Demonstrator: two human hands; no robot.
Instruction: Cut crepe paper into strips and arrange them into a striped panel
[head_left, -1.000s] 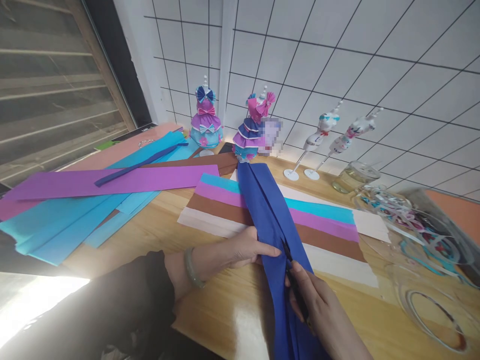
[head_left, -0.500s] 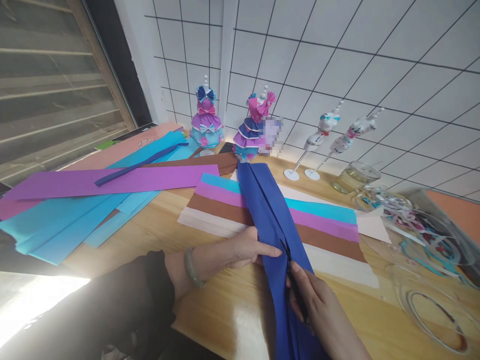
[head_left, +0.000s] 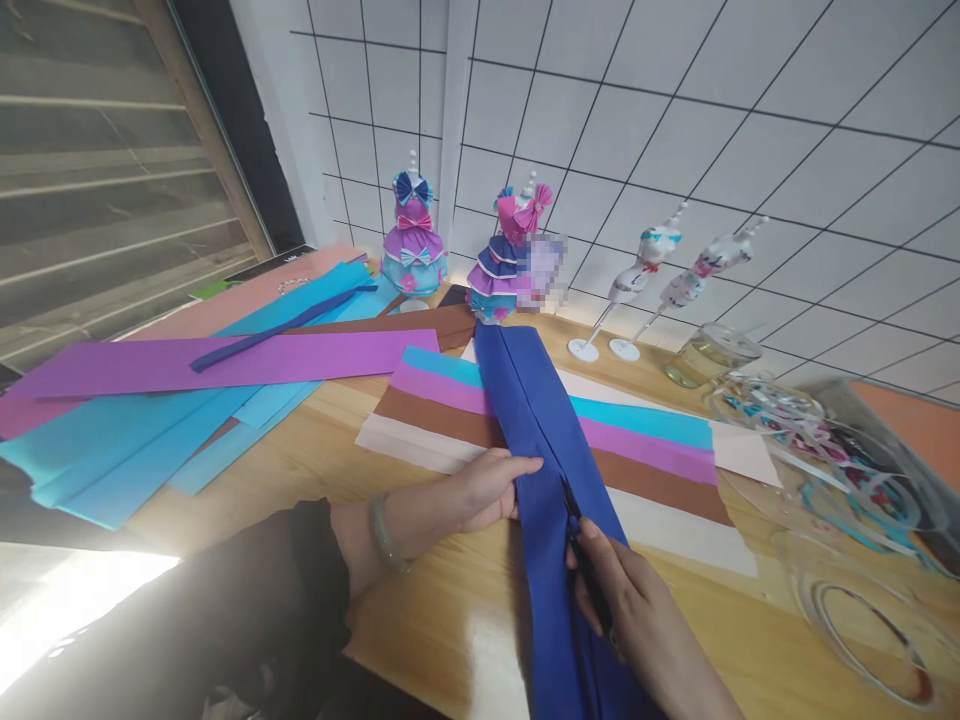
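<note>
A long dark blue strip (head_left: 559, 400), cloth or crepe paper, runs from the back of the table towards me, with a slit up its lower part. My left hand (head_left: 484, 490) pinches its left edge, thumb on top and the other fingers hidden underneath. In my right hand (head_left: 626, 590) is a pair of black-handled scissors (head_left: 592, 580), closed round the handles. Their dark tips lie at the top of the slit, right of my left thumb. Under the blue strip lies a sheet with turquoise, purple, brown and white bands (head_left: 660, 455).
Purple (head_left: 225, 365) and turquoise strips (head_left: 127, 450) overlap at the left. Two dressed mini mannequins (head_left: 414, 240) and two barer ones (head_left: 645, 260) stand along the tiled wall. A glass jar (head_left: 709, 355), loose trimmings (head_left: 817, 430) and a clear ring-shaped item (head_left: 870, 630) are at the right.
My left thumb has drawn back up and left, away from the scissors' tips. The strip's lower left half has shifted left, and the scissors have moved slightly left.
</note>
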